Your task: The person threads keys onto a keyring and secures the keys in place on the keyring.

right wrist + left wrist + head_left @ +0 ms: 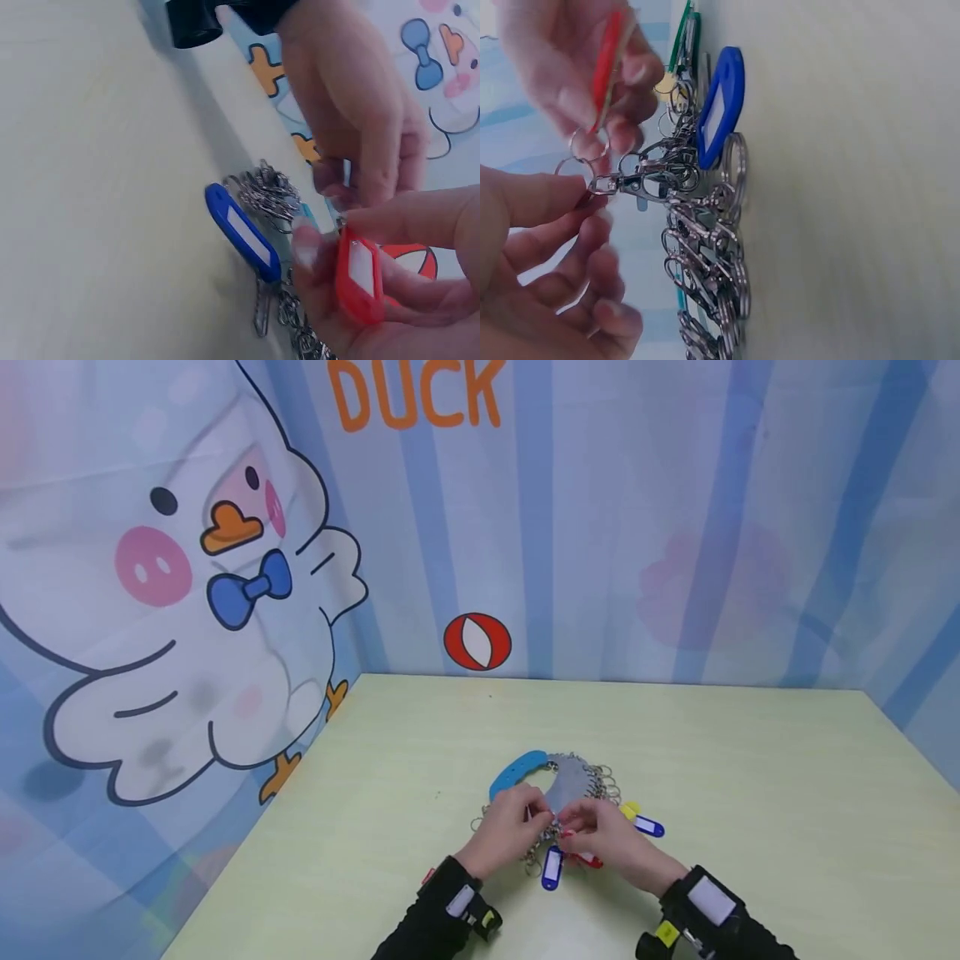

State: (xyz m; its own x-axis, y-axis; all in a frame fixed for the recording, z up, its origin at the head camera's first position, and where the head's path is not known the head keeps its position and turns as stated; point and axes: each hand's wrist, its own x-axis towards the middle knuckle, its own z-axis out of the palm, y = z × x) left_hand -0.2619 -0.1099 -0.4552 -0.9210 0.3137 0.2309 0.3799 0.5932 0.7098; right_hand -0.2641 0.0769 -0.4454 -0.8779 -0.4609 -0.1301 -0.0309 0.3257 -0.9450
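Observation:
My left hand (510,828) pinches a metal ring at the end of a swivel clasp (634,185), seen close in the left wrist view. My right hand (611,843) holds a red key tag (360,277) between thumb and fingers. A small split ring (592,146) on that tag meets the ring at my left fingertips; whether the two are linked, I cannot tell. Many clasps and rings (697,255) hang along the rim of a curved grey-blue piece (570,781) under my hands. From its near side a blue key tag (552,868) lies on the table.
A bright blue curved part (517,772) forms the far left of the ring-laden piece. Right of my right hand lie a yellow tag (630,810) and another blue tag (649,827). The pale table (750,760) ends at a printed cloth backdrop (600,527).

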